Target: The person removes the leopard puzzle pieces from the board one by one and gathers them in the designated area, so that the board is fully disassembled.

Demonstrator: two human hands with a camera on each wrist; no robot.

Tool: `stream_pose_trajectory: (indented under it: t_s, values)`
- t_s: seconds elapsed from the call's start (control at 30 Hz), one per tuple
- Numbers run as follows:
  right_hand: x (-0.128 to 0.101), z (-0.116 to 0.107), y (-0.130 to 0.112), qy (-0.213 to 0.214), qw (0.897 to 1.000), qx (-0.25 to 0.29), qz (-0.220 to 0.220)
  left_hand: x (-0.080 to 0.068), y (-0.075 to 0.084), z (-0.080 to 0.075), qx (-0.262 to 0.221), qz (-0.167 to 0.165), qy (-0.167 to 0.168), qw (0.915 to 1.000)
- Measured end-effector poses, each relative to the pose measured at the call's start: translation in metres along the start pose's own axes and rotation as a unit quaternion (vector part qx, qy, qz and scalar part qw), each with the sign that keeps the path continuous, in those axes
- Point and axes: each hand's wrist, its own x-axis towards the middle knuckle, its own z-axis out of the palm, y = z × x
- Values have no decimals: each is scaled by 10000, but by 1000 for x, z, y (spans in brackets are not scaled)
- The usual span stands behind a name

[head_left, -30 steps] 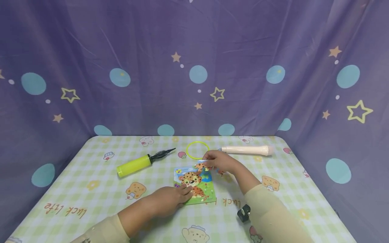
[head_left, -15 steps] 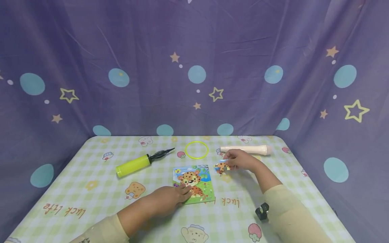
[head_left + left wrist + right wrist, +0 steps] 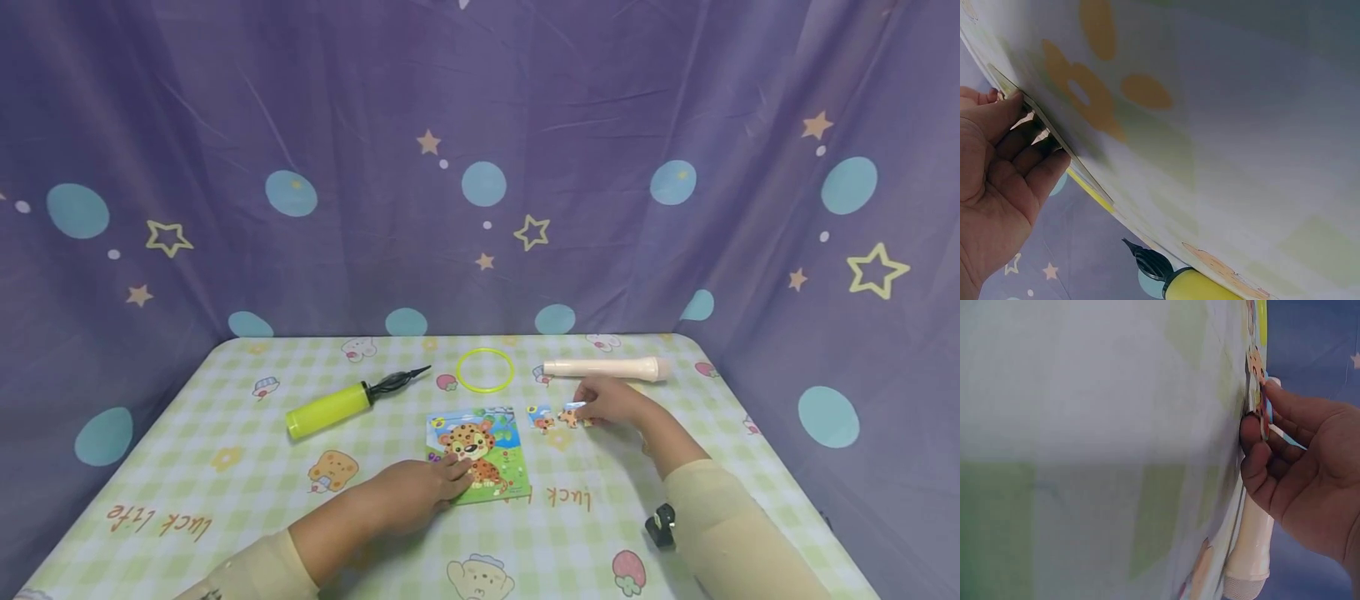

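Note:
A square leopard puzzle board (image 3: pixel 504 471) lies at mid-table, and my left hand (image 3: pixel 416 493) rests its fingertips on the board's lower left part. The left wrist view shows that hand's thumb and fingers against the thin board (image 3: pixel 1054 131). To the board's right, a loose puzzle piece (image 3: pixel 540 418) with blue sky and orange fur lies flat. Just right of it, my right hand (image 3: pixel 617 402) pinches a spotted puzzle piece (image 3: pixel 567 417) low at the tabletop. In the right wrist view the thumb and fingers hold the piece (image 3: pixel 1255 365); its far part is hidden.
A yellow hand pump (image 3: pixel 330 410) with a black nozzle lies to the left. Behind the board is a yellow ring (image 3: pixel 486 390). A pale pink toy microphone (image 3: pixel 603 368) lies behind my right hand. A purple curtain (image 3: pixel 480 100) hangs around the table.
My right hand has moved rightward from the board's upper right corner with the spotted puzzle piece, uncovering the loose piece beside it. The left hand has stayed on the board.

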Motion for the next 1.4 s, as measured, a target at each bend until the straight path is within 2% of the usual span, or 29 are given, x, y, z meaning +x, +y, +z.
stream_pose_trajectory:
  t_s: [0.1,0.23,0.43,0.8,0.9,1.0,1.1,1.27,1.4]
  values:
    - [0,2,-5,84,9980,-632,-47,0,0,1,-18,-1,-1,10000]
    - [1,4,-10,245,9890,-1443,-207,0,-1,1,11,28,38,10000]
    - [-1,7,-13,414,9754,-2134,-363,1,-1,3,47,45,40,10000]
    - [0,9,-15,519,9687,-2397,-377,0,0,2,38,31,40,10000]
    - [0,10,-22,643,9678,-2381,-509,0,0,1,41,32,41,10000]
    - [2,15,-34,705,9713,-2140,-765,0,0,2,66,44,57,10000]
    - [7,25,-49,552,9756,-1856,-1039,0,-1,2,92,53,85,9999]
    - [16,53,-75,38,9716,-1764,-1576,1,-1,3,74,56,62,9999]
    - [18,73,-93,-395,9534,-2392,-1798,2,-2,3,94,61,-1,9999]
